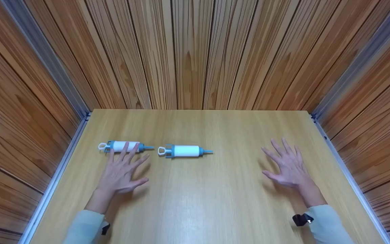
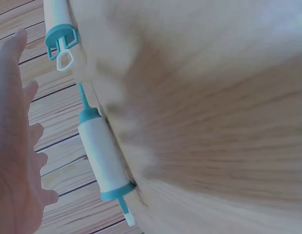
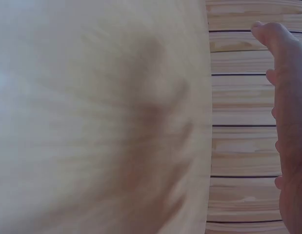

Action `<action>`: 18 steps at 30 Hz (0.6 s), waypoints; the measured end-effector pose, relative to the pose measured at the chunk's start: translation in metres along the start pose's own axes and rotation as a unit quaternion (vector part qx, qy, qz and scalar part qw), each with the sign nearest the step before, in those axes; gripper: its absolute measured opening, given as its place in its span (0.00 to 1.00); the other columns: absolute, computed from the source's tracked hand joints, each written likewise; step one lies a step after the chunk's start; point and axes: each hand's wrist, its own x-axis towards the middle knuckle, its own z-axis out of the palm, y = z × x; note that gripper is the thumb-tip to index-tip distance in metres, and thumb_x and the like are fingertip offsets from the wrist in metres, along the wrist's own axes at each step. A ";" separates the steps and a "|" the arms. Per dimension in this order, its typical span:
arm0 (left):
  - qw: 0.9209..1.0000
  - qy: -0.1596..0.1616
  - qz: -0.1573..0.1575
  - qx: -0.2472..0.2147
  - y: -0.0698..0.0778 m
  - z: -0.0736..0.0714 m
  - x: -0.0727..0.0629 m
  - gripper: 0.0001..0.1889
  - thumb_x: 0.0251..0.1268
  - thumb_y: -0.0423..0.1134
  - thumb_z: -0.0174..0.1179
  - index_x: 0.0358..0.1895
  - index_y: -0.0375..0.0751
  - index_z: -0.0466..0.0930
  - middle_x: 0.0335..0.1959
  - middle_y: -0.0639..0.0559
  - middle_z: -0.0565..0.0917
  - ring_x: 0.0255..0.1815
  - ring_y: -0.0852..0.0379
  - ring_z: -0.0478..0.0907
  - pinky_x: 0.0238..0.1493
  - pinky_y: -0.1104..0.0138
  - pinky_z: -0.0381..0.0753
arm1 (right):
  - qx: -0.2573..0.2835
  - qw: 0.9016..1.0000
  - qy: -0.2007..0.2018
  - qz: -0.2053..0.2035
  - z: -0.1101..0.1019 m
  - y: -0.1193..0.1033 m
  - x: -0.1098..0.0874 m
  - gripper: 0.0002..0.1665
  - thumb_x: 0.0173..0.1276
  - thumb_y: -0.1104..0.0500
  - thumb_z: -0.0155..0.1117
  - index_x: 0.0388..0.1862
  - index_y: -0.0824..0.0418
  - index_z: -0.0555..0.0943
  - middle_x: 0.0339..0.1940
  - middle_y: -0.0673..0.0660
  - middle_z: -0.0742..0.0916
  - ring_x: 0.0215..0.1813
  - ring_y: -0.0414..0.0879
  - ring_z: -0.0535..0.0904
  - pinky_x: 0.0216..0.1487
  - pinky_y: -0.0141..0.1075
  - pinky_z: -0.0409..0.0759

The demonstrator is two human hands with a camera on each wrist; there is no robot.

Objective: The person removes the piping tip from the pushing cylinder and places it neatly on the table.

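On the far left, the first syringe [image 1: 117, 146] is seen lying on its side, white barrel and blue nozzle, its handle pointed left. Its middle is partly covered in the head view by the left hand [image 1: 118, 174], all five fingers spread wide, nothing held; contact seems not to be made, though depth is hard to judge here. Next in line, the second syringe [image 1: 186, 151] is laid out the same way, making two on the tabletop [image 1: 222, 189]. Over at the right, the right hand [image 1: 289, 167] is held out, five fingers splayed, nothing gripped, well apart from both syringes.
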 end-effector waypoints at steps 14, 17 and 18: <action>0.998 -0.036 0.001 -0.051 0.009 -0.007 0.027 0.46 0.71 0.77 0.57 0.88 0.64 0.68 0.95 0.40 0.57 0.95 0.27 0.53 0.87 0.19 0.51 | 0.025 0.999 -0.002 -0.022 -0.001 -0.018 0.015 0.51 0.64 0.35 0.75 0.85 0.48 0.76 0.90 0.69 0.72 0.88 0.83 0.61 0.76 0.92 0.58; 0.998 -0.039 0.003 -0.051 0.012 -0.008 0.033 0.46 0.70 0.77 0.57 0.89 0.65 0.66 0.95 0.40 0.57 0.95 0.26 0.51 0.87 0.19 0.51 | 0.024 0.999 0.005 -0.031 -0.005 -0.024 0.018 0.51 0.63 0.35 0.75 0.85 0.46 0.76 0.90 0.68 0.72 0.88 0.82 0.62 0.75 0.92 0.59; 0.998 -0.039 0.005 -0.053 0.013 -0.007 0.034 0.46 0.70 0.77 0.57 0.89 0.65 0.66 0.95 0.40 0.57 0.95 0.26 0.51 0.87 0.19 0.51 | 0.024 0.999 0.006 -0.033 -0.006 -0.026 0.019 0.52 0.63 0.35 0.75 0.85 0.46 0.76 0.90 0.68 0.72 0.88 0.82 0.62 0.75 0.92 0.59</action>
